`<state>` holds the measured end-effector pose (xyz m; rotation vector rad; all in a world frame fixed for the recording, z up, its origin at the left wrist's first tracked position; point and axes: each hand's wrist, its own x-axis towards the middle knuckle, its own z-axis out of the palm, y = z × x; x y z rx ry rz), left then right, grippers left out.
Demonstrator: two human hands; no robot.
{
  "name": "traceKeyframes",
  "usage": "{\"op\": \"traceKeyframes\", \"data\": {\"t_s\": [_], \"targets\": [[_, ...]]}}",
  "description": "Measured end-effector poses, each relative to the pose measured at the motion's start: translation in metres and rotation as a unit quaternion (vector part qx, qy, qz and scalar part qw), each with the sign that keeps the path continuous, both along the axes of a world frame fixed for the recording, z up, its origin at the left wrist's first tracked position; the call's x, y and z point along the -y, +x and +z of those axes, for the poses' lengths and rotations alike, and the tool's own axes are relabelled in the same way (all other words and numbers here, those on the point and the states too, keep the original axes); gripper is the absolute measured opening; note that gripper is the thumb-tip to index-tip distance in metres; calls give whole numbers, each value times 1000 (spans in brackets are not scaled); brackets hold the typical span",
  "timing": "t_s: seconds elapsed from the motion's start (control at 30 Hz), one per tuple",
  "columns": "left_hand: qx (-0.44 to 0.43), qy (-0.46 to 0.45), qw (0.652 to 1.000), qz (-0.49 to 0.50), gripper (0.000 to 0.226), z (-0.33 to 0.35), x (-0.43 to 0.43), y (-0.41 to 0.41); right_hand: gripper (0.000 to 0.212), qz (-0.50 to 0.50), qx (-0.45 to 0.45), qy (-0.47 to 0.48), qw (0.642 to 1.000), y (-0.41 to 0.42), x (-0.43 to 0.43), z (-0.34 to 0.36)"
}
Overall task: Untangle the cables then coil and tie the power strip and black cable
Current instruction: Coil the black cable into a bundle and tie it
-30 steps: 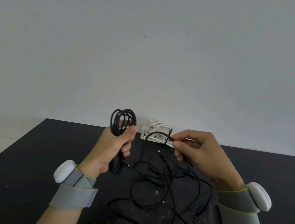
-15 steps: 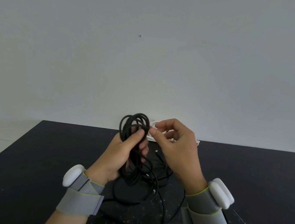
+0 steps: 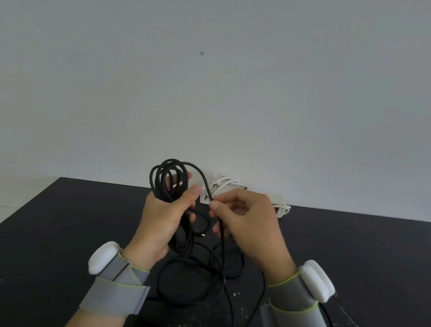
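My left hand grips a bundle of several loops of the black cable, held upright above the table. One strand arcs from the top of the loops down to my right hand, which pinches it between thumb and forefinger just right of the left thumb. The rest of the black cable lies loose in curls on the table below both hands. The white power strip, with its white cord bundled on top, lies at the far edge of the table, partly hidden behind my right hand.
The black table reaches to a plain pale wall; its front part is speckled with white marks. Both wrists wear grey straps with white pods. Loose cable strands run off the bottom edge of the view.
My right hand carried the strand to the loops in my left hand, then slid slightly right along it. The coil in my left hand gained a loop; less cable lies on the table.
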<state>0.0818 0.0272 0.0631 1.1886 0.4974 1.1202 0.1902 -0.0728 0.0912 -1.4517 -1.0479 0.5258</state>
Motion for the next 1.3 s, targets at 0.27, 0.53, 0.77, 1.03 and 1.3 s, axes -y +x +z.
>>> {"op": "traceKeyframes", "data": {"t_s": [0.27,0.53,0.77,1.03,1.3], "targets": [[-1,-5,1000,-23,36,2,14,5,11,2,1,2,1000,-26,-5,-6],[139,-94,983,71,28,17,4,-2,28,120,3,-91,989,-34,-1,-9],[229,-157,960,43,16,23,-27,-30,6,301,151,-220,915,0,1,-13],[237,-151,958,-48,21,23,-45,-54,16,166,142,-224,950,63,21,-12],[33,-67,988,-138,35,18,-23,-34,16,24,71,1,997,65,24,-2]]}}
